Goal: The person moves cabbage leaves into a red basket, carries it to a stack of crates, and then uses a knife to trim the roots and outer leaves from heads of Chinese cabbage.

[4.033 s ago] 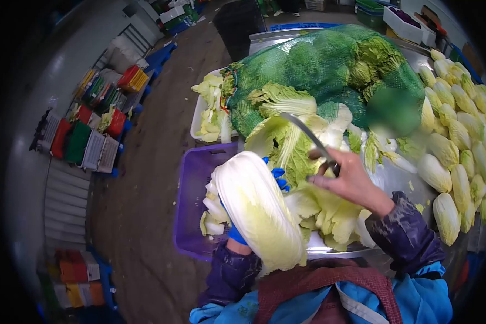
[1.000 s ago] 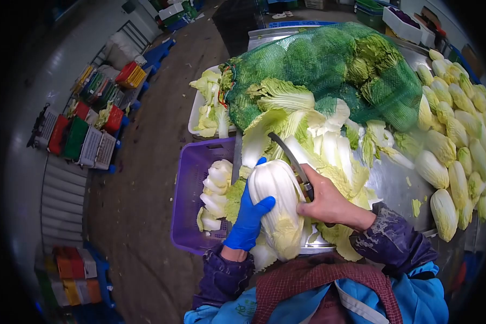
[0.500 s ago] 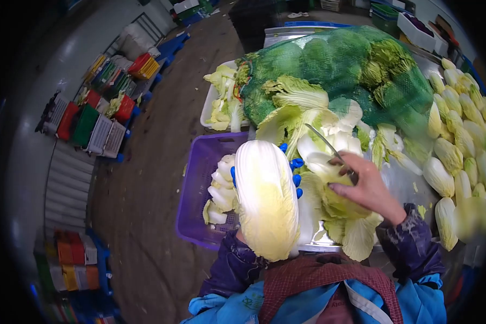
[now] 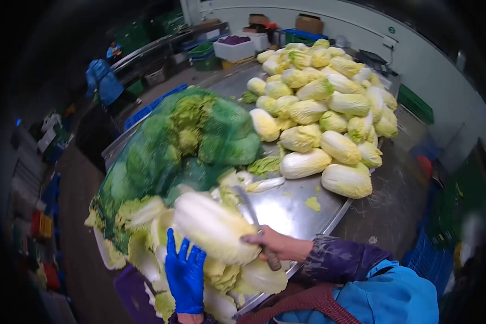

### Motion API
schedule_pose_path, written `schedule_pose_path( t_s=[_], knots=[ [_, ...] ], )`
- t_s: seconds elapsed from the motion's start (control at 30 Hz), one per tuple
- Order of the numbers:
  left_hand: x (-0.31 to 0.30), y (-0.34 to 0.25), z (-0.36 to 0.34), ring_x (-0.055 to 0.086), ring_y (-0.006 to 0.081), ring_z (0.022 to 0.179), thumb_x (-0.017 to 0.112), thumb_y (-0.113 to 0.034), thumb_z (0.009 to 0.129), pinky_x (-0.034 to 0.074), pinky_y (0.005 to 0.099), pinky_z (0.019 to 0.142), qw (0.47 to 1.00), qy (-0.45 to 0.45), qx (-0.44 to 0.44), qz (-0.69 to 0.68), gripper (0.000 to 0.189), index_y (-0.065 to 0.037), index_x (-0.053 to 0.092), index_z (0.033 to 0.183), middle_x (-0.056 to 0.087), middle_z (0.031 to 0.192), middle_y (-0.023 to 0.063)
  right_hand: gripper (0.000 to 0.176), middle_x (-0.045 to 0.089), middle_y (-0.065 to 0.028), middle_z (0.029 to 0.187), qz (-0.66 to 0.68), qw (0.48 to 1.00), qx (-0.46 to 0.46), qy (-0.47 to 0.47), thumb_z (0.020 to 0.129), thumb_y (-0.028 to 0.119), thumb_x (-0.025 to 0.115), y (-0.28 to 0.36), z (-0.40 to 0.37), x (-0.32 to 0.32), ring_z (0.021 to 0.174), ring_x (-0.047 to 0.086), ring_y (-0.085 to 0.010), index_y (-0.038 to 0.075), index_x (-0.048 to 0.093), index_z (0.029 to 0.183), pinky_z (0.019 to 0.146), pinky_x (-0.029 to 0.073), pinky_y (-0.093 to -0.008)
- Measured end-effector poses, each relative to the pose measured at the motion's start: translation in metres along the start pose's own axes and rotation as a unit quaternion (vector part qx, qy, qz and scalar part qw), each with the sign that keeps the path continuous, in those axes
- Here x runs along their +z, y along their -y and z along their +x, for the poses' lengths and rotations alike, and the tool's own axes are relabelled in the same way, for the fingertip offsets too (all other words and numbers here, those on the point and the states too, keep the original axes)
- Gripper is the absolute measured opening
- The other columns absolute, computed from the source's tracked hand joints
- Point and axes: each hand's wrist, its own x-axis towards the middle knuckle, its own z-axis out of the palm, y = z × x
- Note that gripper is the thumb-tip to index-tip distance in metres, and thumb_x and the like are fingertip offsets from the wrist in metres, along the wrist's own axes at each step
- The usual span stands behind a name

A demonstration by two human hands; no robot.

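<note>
A trimmed napa cabbage (image 4: 213,227) lies above the heap of cut leaves (image 4: 221,275) at the near edge of the steel table (image 4: 286,208). My left hand (image 4: 185,275), in a blue glove, is open with fingers spread just below the cabbage's left end. My bare right hand (image 4: 267,243) grips a knife (image 4: 254,216) and presses against the cabbage's right end; the blade points up and away over the table.
A big green net sack of cabbages (image 4: 173,146) fills the table's left. A pile of several trimmed cabbages (image 4: 321,108) covers the far right. A person in blue (image 4: 103,81) works at the back left. A purple crate (image 4: 132,294) sits below the table's corner.
My view has swung right toward the trimmed pile. The cabbage has turned from upright in my left hand to lying sideways, and my left hand has let go of it.
</note>
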Motion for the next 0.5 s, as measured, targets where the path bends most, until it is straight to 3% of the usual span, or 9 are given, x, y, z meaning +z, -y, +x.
schedule_pose_path(
  t_s=[0.03,0.07,0.1,0.17,0.23,0.3,0.4,0.43,0.5],
  knots=[
    [0.012,0.008,0.004,0.048,0.0224,0.111,0.051,-0.032,0.088,0.042,0.0333,0.091,0.999,0.038,-0.017,0.034,0.058,-0.011,0.029,0.137,0.041,0.131,0.0146,0.052,0.06,-0.0051,0.081,0.103,0.994,-0.001,-0.03,0.075,0.03,0.068,0.0,0.003,-0.022,0.053,0.052,-0.0074,-0.001,0.05,0.112,0.037,0.038,-0.02],
    [0.03,0.014,0.008,0.048,0.0221,0.111,0.052,-0.026,0.087,0.041,0.0319,0.091,0.99,0.016,-0.039,0.137,0.058,-0.011,0.028,0.138,0.041,0.13,0.0146,0.049,0.06,-0.0043,0.081,0.096,0.992,-0.045,-0.063,0.076,0.03,0.068,0.006,0.001,-0.043,0.054,0.052,-0.0078,-0.001,0.051,0.11,0.037,0.039,-0.0201],
    [0.035,0.025,0.013,0.048,0.0221,0.111,0.052,-0.026,0.087,0.041,0.0319,0.091,0.989,0.024,-0.042,0.137,0.058,-0.011,0.028,0.138,0.041,0.13,0.0146,0.047,0.06,-0.0034,0.082,0.088,0.988,-0.088,-0.095,0.076,0.029,0.068,0.02,-0.004,-0.063,0.055,0.053,-0.0082,-0.001,0.052,0.109,0.037,0.04,-0.0202],
    [0.028,0.049,0.018,0.046,0.0219,0.113,0.053,-0.022,0.085,0.038,0.0326,0.093,0.957,0.067,-0.063,0.276,0.059,-0.01,0.029,0.138,0.042,0.13,0.0135,0.045,0.061,-0.0038,0.082,0.075,0.962,-0.186,-0.186,0.076,0.029,0.068,0.055,-0.022,-0.1,0.056,0.054,-0.0091,-0.001,0.054,0.105,0.04,0.042,-0.0216],
    [0.021,0.064,0.015,0.039,0.0246,0.121,0.063,-0.018,0.078,0.029,0.0362,0.101,0.948,0.079,-0.079,0.299,0.068,-0.007,0.029,0.137,0.037,0.135,0.0125,0.044,0.061,-0.0045,0.079,-0.03,0.944,-0.19,-0.268,0.074,0.03,0.069,0.09,-0.044,-0.151,0.057,0.054,-0.0098,-0.001,0.056,0.102,0.043,0.044,-0.0241],
    [0.02,0.081,0.013,0.044,0.021,0.116,0.061,-0.018,0.078,0.031,0.0335,0.098,0.94,0.062,-0.05,0.332,0.064,-0.005,0.034,0.134,0.045,0.128,0.0096,0.043,0.06,-0.0037,0.074,-0.225,0.882,-0.107,-0.399,0.073,0.031,0.07,0.132,-0.064,-0.189,0.057,0.054,-0.0098,-0.002,0.059,0.098,0.044,0.043,-0.0243],
    [0.013,0.102,0.017,0.037,0.0264,0.123,0.07,-0.026,0.074,0.027,0.0356,0.102,0.823,0.138,-0.001,0.551,0.068,0.0,0.039,0.129,0.044,0.129,0.0137,0.04,0.057,-0.0017,0.066,-0.319,0.831,-0.164,-0.425,0.071,0.032,0.069,0.171,-0.081,-0.229,0.051,0.05,-0.0094,0.001,0.06,0.094,0.042,0.038,-0.0227],
    [0.014,0.11,0.02,0.037,0.0264,0.123,0.07,-0.026,0.074,0.027,0.0356,0.102,0.824,0.13,-0.001,0.552,0.068,0.0,0.039,0.129,0.044,0.129,0.0137,0.039,0.057,-0.0013,0.065,-0.334,0.826,-0.165,-0.423,0.07,0.032,0.068,0.18,-0.082,-0.243,0.05,0.049,-0.0093,0.002,0.061,0.094,0.042,0.037,-0.0223],
    [0.013,0.124,0.024,0.034,0.0338,0.124,0.069,-0.043,0.069,0.024,0.0465,0.102,0.678,0.266,0.093,0.679,0.081,-0.009,0.035,0.134,0.041,0.131,0.0156,0.038,0.057,-0.0014,0.066,-0.381,0.824,-0.14,-0.396,0.07,0.032,0.068,0.189,-0.076,-0.293,0.05,0.048,-0.0088,0.004,0.062,0.095,0.045,0.038,-0.0227]
  ],
)
